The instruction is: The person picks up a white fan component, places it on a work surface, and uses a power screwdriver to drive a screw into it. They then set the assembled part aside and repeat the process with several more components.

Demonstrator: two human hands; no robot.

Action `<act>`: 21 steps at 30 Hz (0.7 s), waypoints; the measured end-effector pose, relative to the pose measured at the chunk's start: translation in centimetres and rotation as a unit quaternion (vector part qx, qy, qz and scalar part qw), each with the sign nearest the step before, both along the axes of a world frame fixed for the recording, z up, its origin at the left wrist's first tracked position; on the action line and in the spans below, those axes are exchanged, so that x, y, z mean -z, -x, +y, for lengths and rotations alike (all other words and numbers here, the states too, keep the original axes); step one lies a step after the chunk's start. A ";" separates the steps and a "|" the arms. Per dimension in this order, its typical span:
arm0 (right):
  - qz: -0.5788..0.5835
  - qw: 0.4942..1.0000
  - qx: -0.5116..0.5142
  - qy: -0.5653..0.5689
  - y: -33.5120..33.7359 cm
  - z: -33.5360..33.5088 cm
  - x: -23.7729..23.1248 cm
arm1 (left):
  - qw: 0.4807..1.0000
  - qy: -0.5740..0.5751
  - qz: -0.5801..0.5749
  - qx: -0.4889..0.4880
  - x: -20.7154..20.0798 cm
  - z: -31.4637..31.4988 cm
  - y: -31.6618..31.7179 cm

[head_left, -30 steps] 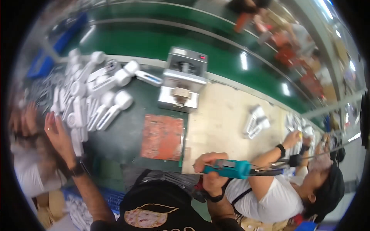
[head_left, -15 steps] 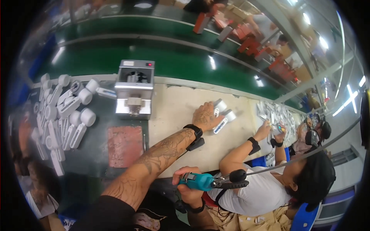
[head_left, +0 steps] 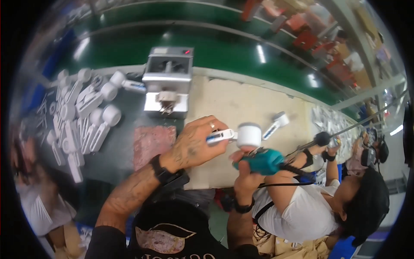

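Observation:
My left hand [head_left: 194, 142] is closed round the handle of a white scoop-like device [head_left: 249, 136], which has a round cup-shaped head and a blue strip on its handle. The head points right, toward my right hand [head_left: 246, 183]. That hand is wrapped round a teal powered screwdriver [head_left: 265, 162], just below the cup. Fingers of the right hand are close under the cup; whether they touch it I cannot tell. A second white device [head_left: 276, 125] lies on the beige mat [head_left: 224, 99] farther right.
A silver screw feeder [head_left: 168, 82] with a red light stands behind my left hand. Left of a reddish pad [head_left: 153, 144] lies a pile of white devices [head_left: 92, 108]. A green conveyor [head_left: 228, 52] runs behind. A co-worker [head_left: 297, 207] sits close on the right; a cable [head_left: 297, 149] trails from the screwdriver.
My left hand has picked up one of the two white devices from the mat and brought it back toward me. The screwdriver in my right hand has come up beside it. The view has shifted.

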State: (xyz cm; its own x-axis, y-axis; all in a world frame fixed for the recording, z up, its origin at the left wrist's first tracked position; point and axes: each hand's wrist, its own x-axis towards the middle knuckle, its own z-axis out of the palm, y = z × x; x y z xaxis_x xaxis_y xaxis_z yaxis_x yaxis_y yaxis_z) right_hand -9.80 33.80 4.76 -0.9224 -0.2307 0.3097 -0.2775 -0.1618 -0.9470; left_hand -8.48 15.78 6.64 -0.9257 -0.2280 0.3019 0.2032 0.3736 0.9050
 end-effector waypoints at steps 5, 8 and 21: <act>-0.026 0.993 -0.111 -0.006 0.5 -3.4 -0.2 | 0.978 0.198 0.007 -0.063 0.0 -4.8 -7.4; -0.031 0.992 -0.123 0.023 -0.4 -5.4 -0.6 | 0.974 0.203 0.029 -0.100 2.0 -7.1 -9.8; 0.094 0.977 -0.172 0.087 2.2 -20.3 -4.2 | 0.955 0.282 -0.005 -0.088 4.3 -8.5 -12.2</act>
